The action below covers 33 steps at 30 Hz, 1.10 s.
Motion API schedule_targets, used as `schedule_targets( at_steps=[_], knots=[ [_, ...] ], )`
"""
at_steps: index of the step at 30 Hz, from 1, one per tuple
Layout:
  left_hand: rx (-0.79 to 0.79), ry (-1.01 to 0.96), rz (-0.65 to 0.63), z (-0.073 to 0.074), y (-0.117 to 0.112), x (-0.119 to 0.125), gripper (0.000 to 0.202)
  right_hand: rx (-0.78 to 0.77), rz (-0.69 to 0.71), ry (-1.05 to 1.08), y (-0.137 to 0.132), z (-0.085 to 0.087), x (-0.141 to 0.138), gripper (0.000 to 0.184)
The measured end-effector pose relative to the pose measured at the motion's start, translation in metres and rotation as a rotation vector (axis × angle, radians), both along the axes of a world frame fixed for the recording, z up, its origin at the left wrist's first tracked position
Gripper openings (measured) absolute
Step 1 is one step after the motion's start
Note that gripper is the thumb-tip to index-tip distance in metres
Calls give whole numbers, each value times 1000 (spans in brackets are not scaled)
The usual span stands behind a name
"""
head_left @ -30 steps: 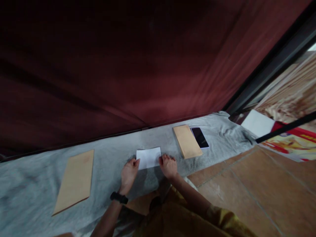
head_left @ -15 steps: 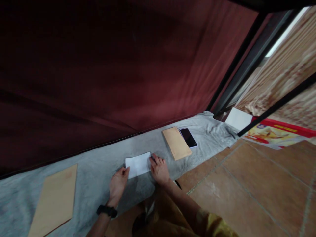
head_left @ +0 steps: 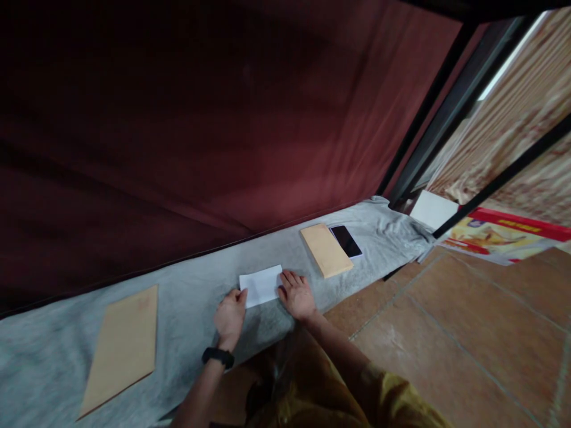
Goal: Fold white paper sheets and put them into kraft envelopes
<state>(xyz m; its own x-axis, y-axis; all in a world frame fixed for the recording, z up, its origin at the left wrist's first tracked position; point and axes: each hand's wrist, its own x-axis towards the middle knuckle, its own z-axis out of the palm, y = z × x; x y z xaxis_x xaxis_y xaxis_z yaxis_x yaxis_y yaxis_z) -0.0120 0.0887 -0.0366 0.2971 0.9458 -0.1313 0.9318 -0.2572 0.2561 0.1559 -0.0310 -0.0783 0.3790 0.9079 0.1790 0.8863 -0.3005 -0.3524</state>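
Observation:
A white sheet of paper lies on the grey cloth in front of me, its far edge slightly bowed. My left hand, with a black band on the wrist, pinches the near left corner between thumb and fingers. At the opposite end, my right hand holds the right edge, its fingers close together and the thumb lower down. Right of the paper is a tan envelope-like piece, with a dark-screened phone touching its far side. A larger tan piece lies off to the left.
The grey cloth covers a long narrow surface along a dark red curtain. Black frame bars rise at the right. A white box and a colourful printed panel stand on the brown tiled floor.
The view has shifted, so everything on the cloth sits a little farther right and higher. The right-hand fingers look straighter along the paper's edge. Both hands stay at its ends.

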Motion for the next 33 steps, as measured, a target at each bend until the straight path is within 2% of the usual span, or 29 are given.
schedule_targets(
  at_steps=[7, 13, 19, 27, 31, 33],
  knots=[
    [8, -18, -3, -2, -1, 0, 37, 43, 24, -21, 0, -5, 2, 47],
    [9, 8, -2, 5, -4, 1, 37, 87, 105, -42, 11, 4, -8, 47],
    [-11, 4, -1, 9, -3, 2, 37, 13, 66, -46, 20, -2, -17, 52],
    [39, 23, 34, 0, -9, 5, 40, 10, 54, -98, 14, -11, -17, 57],
    [101, -55, 61, -4, -14, 2, 36, 9, 47, -102, 15, -12, -19, 58],
    [184, -107, 40, -8, -16, 0, 35, 16, 43, -99, 15, -13, -20, 58]
  ],
)
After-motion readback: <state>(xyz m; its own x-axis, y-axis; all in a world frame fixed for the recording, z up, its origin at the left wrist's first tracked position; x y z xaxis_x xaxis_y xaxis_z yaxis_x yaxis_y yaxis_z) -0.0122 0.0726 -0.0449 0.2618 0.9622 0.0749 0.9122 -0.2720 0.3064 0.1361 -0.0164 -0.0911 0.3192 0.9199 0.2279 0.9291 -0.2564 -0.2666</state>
